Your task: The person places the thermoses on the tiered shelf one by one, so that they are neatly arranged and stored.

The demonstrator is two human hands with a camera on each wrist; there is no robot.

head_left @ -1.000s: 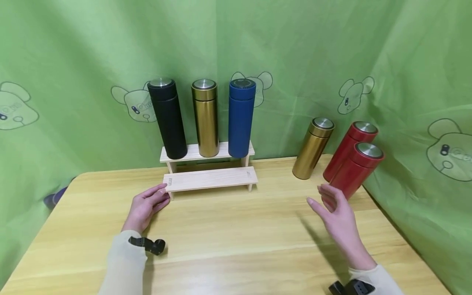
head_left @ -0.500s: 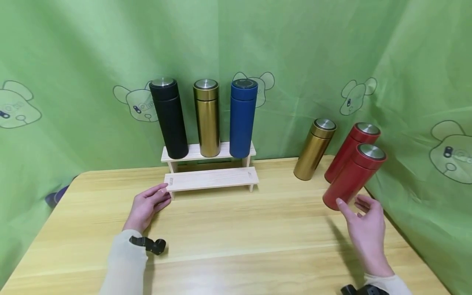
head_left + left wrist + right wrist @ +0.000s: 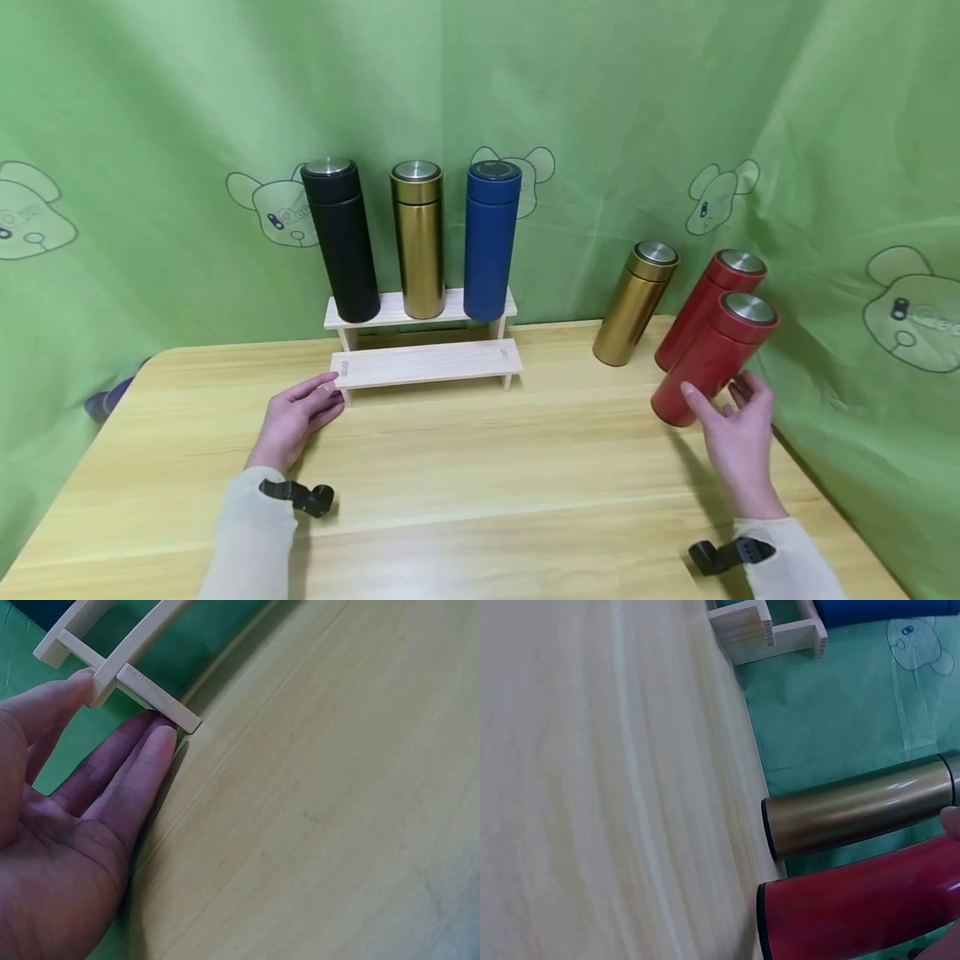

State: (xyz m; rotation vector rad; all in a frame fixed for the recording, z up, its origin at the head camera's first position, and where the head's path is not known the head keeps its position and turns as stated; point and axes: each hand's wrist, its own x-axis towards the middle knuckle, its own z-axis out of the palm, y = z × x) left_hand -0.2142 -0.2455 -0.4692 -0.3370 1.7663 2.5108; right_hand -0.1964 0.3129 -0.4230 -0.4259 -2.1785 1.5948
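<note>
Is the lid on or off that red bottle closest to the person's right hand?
On: the head view shows the silver-topped lid seated on the nearer red bottle.

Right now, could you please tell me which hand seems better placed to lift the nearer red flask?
Probably the right hand: it is cupped around the nearer red flask, while the left hand is away at the wooden stand.

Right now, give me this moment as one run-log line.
left hand: touching left end of wooden rack | right hand: around nearer red flask, grip unclear | upper shelf: black flask, gold flask, blue flask
</note>
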